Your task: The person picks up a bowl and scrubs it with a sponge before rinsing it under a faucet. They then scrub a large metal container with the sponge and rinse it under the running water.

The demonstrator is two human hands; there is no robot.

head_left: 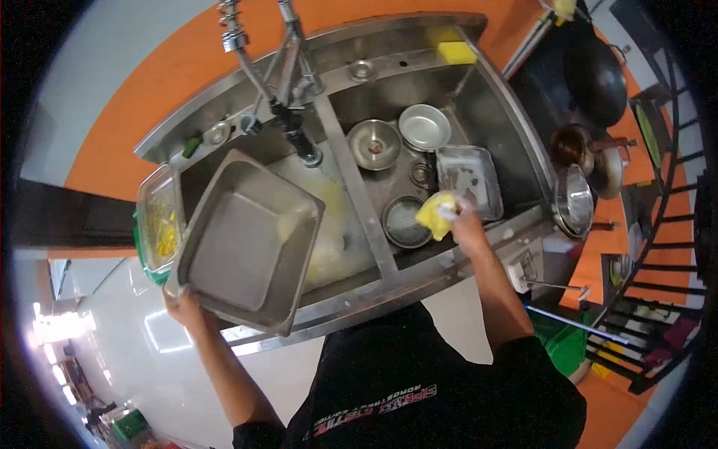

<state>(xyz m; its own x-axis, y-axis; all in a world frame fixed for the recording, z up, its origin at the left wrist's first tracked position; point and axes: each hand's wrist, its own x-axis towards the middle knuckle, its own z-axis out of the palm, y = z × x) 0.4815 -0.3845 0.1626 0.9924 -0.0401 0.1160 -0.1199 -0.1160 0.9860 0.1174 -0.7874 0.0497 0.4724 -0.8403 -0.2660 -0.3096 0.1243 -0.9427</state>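
My left hand (183,308) is closed on the near left corner of a deep rectangular metal pan (247,251). The pan is tilted over the left sink basin, where cloudy, yellowish water (336,232) shows beside it. In my right hand (469,227), a crumpled yellow sponge (435,215) with white suds on it is held above the right basin. Below and around it lie a small round pan (406,222), a rectangular metal tray (490,183), a shallow steel bowl (374,144) and a round aluminium dish (424,126).
A spray faucet (303,146) hangs over the left basin. On the left rim sits a clear plastic container (159,224) with yellow bits. Another yellow sponge (457,52) rests on the back ledge. Woks (596,81) and steel bowls (574,198) stand at the right.
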